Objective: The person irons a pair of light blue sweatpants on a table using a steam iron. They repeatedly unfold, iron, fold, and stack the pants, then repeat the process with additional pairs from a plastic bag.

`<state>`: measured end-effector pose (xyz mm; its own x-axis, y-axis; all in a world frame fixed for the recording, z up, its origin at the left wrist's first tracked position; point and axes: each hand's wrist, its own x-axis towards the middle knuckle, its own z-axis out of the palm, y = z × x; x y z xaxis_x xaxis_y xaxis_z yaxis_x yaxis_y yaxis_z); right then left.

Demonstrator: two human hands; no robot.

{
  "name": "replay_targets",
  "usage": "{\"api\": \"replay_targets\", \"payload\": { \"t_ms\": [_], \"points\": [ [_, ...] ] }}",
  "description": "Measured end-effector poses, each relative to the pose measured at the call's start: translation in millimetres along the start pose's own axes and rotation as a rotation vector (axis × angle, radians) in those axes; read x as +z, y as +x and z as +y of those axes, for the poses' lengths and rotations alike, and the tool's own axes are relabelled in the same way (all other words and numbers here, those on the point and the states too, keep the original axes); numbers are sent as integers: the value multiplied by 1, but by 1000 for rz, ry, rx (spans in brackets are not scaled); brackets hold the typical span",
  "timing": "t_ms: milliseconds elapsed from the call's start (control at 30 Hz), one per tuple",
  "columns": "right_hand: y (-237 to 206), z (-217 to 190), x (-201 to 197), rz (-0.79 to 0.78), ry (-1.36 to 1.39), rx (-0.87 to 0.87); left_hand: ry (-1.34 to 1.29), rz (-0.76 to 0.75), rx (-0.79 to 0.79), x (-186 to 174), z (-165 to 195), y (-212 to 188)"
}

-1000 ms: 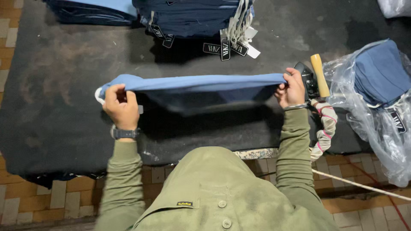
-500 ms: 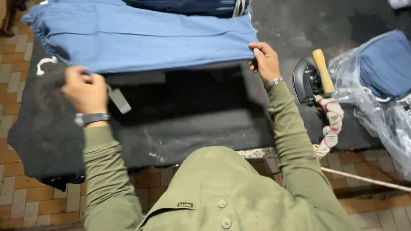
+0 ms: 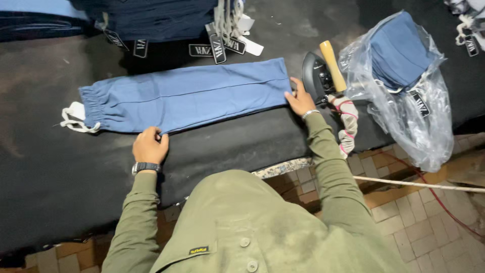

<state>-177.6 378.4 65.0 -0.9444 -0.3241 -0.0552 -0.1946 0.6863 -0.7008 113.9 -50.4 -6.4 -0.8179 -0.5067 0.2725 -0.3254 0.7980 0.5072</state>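
A pair of blue trousers [image 3: 182,96], folded lengthwise into one long strip, lies flat on the dark padded table [image 3: 60,182], its elastic waistband at the left end with a white drawstring [image 3: 73,119] trailing off it, its leg hems at the right end; the left hand [image 3: 150,145] rests at the near edge of the trousers about midway along, fingers curled and pinching the cloth edge against the table, a dark wristwatch [image 3: 145,167] on the wrist; the right hand [image 3: 300,100] lies at the hem end on the right, fingers spread and pressed flat on the corner of the fabric (a thin bracelet circles that wrist). Both arms wear olive-green sleeves.

Just right of the right hand sits a black flat iron [image 3: 317,77] with a pale wooden handle [image 3: 333,65], its cord wrapped in pink-and-white cloth [image 3: 347,126] hanging over the near table edge; farther right, a clear plastic bag [image 3: 409,101] holds folded blue garments; along the far edge lies a stack of dark navy garments [image 3: 151,20] with black hang tags [image 3: 217,48] dangling toward the trousers; the floor below is tiled in brown and grey [image 3: 429,222], with a pale cord crossing it.
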Motion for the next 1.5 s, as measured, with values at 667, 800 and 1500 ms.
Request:
{"api": "replay_targets", "payload": {
  "t_ms": [667, 800, 1500],
  "points": [
    [40, -16, 50, 429, -518, -312, 51, 10, -22, 0, 9, 4],
    [66, -22, 55, 173, -629, -540, 62, 5, -16, 0, 10, 4],
    [52, 58, -91, 460, -714, -89, -1, 45, 76, -4, 9, 7]
  ]
}}
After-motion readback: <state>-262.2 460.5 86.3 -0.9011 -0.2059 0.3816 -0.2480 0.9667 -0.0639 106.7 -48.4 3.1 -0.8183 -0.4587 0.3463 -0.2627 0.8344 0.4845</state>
